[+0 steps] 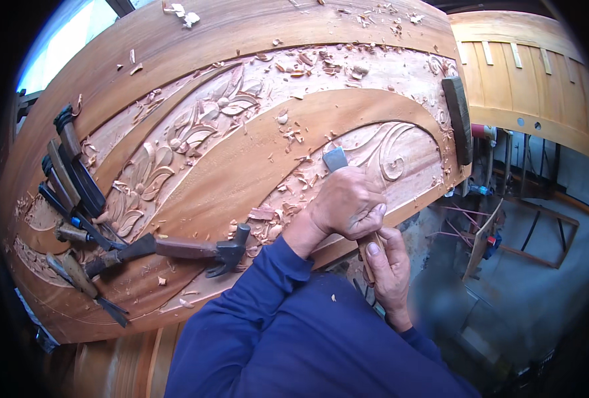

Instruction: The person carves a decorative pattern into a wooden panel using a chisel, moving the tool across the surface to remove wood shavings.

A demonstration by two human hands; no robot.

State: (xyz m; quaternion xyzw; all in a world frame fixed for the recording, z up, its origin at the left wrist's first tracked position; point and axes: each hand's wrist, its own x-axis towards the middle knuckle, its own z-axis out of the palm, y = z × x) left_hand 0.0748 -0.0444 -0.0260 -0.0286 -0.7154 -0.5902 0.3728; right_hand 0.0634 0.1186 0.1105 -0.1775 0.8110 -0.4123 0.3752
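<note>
Two hands [349, 201] clamped on chisel [335, 159], shavings [306, 178] near it, hammer [205, 249] lying on carved panel [234, 169]

Carrier: broad wooden panel [367, 106], carved in floral relief. Near left end: cluster of hand tools [88, 192], some overlapping. Toward near edge, left of middle: claw hammer [226, 253], handle pointing to left end. Along right edge: dark bar [457, 119]. Wood shavings [262, 213] scattered widely, thicker in carved areas. Pale chips [189, 18] by far edge.
</note>
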